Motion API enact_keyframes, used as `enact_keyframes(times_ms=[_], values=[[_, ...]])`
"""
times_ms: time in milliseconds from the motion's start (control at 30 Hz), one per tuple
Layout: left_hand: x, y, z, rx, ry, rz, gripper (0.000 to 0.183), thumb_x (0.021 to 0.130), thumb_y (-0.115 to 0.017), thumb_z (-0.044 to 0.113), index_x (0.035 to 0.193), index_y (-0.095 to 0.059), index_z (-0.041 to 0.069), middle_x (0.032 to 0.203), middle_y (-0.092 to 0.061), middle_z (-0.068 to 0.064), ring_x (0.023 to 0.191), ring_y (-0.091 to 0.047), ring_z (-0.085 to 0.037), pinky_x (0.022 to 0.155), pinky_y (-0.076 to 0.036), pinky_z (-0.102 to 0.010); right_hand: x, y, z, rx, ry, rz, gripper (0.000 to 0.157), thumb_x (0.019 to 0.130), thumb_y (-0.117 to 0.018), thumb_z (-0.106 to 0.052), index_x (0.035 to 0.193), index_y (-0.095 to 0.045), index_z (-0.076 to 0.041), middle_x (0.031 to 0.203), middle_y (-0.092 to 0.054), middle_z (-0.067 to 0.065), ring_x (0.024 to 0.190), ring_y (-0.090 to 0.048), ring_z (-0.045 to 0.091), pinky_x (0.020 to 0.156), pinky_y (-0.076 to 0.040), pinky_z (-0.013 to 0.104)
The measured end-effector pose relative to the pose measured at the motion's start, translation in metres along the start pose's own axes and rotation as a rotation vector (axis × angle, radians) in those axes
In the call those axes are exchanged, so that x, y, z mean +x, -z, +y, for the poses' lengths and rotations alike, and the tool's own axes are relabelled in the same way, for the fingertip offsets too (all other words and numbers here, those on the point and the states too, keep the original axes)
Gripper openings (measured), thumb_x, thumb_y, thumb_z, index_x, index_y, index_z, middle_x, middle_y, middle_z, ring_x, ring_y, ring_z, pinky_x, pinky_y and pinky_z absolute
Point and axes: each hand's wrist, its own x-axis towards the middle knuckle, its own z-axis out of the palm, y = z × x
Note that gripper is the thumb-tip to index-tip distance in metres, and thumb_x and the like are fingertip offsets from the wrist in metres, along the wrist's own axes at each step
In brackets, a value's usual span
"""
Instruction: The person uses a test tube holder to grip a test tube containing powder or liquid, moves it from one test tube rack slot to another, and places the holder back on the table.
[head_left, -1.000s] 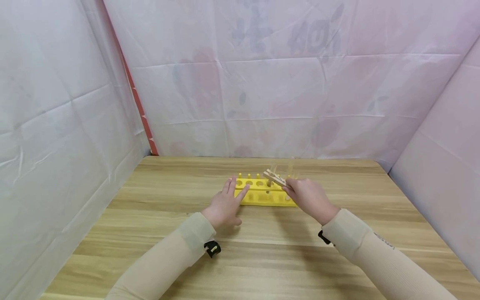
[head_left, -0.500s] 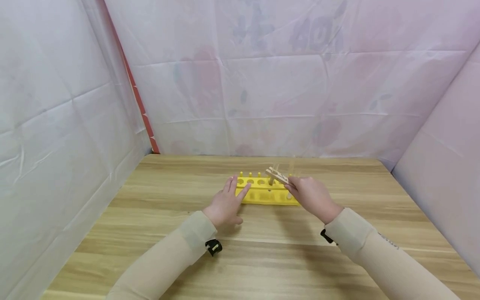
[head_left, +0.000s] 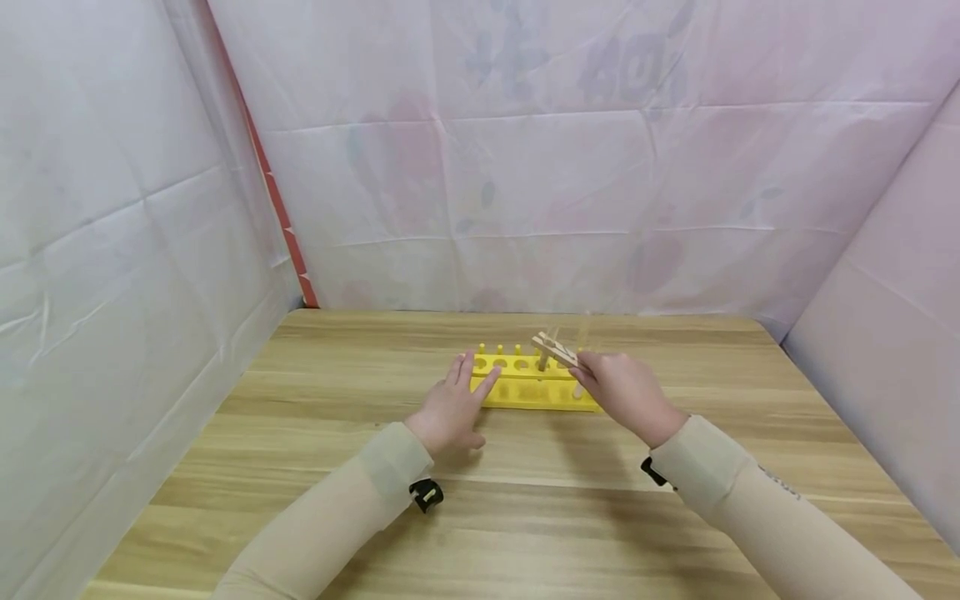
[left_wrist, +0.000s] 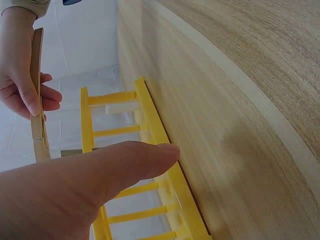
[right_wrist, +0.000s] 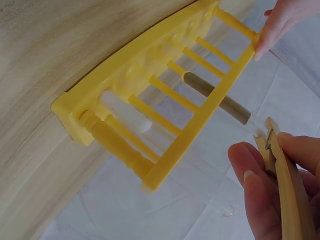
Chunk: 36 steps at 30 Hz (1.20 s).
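My right hand (head_left: 628, 398) grips a wooden test tube clamp (right_wrist: 291, 192) between thumb and fingers. The clamp's end is at the upper part of a test tube with brown contents (right_wrist: 235, 111), which passes tilted through a hole in the yellow test tube rack (head_left: 525, 406). That tube's lower end hangs above the rack's base. At the rack's left end lies my left hand (head_left: 444, 410), fingers spread over the top and thumb (left_wrist: 135, 162) straight along the front. A second, taller tube with white contents (right_wrist: 122, 112) stands in the rack's right end, partly hidden by my right hand in the head view.
The rack stands on a wood-grain table (head_left: 480, 533) toward its far edge. Pale patterned sheets (head_left: 555, 208) hang behind and at both sides. Several short yellow pegs (head_left: 499, 350) rise along the rack's back. Both wrists wear dark straps (head_left: 427, 495).
My right hand has raised the clamp and the brown tube slightly. My left hand keeps its place on the rack; the head view has shifted a little.
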Motion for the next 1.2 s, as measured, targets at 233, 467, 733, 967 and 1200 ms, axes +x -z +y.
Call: enact_keyframes(times_ms=[233, 467, 733, 967, 1200], values=[[0.0009, -0.0029, -0.0013, 0.002, 0.003, 0.001, 0.107, 0.076, -0.067, 0.058, 0.151, 0.0, 0.021, 0.151, -0.001, -0.027, 0.138, -0.012, -0.039, 0.093, -0.045, -0.033, -0.0001, 0.0008, -0.0009, 0.005, 0.012, 0.008, 0.022, 0.091, -0.061, -0.014, 0.071, -0.051, -0.01, 0.053, -0.04, -0.004, 0.043, -0.033, 0.009, 0.042, -0.029, 0.024], [0.0018, -0.0029, -0.0004, 0.003, 0.005, -0.001, 0.108, 0.076, -0.066, 0.059, 0.151, 0.0, 0.021, 0.151, 0.0, -0.027, 0.138, -0.011, -0.039, 0.093, -0.045, -0.033, -0.0006, 0.0012, -0.0006, -0.005, 0.011, 0.015, 0.021, 0.09, -0.061, -0.013, 0.072, -0.052, -0.01, 0.053, -0.041, -0.003, 0.043, -0.033, 0.009, 0.042, -0.029, 0.024], [0.0002, -0.0022, 0.0017, 0.015, 0.014, -0.014, 0.108, 0.076, -0.066, 0.059, 0.151, 0.001, 0.022, 0.152, 0.0, -0.026, 0.139, -0.011, -0.038, 0.094, -0.045, -0.033, -0.0019, 0.0034, -0.0006, -0.011, 0.028, 0.05, 0.018, 0.089, -0.063, -0.01, 0.072, -0.055, -0.008, 0.053, -0.042, -0.004, 0.043, -0.034, 0.008, 0.042, -0.03, 0.025], [0.0012, -0.003, 0.0021, 0.017, 0.013, -0.016, 0.108, 0.076, -0.066, 0.059, 0.151, 0.002, 0.022, 0.152, 0.001, -0.026, 0.139, -0.01, -0.038, 0.094, -0.044, -0.034, -0.0022, 0.0041, -0.0002, -0.015, 0.036, 0.055, 0.018, 0.088, -0.063, -0.011, 0.073, -0.055, -0.008, 0.053, -0.041, -0.005, 0.042, -0.034, 0.008, 0.042, -0.03, 0.024], [0.0018, -0.0035, 0.001, 0.03, 0.007, -0.007, 0.108, 0.076, -0.065, 0.06, 0.151, 0.001, 0.021, 0.151, -0.001, -0.027, 0.138, -0.011, -0.039, 0.094, -0.045, -0.033, -0.0017, 0.0057, -0.0007, -0.01, 0.031, 0.051, 0.016, 0.089, -0.063, -0.01, 0.074, -0.057, -0.007, 0.053, -0.043, -0.004, 0.042, -0.034, 0.008, 0.041, -0.03, 0.024]])
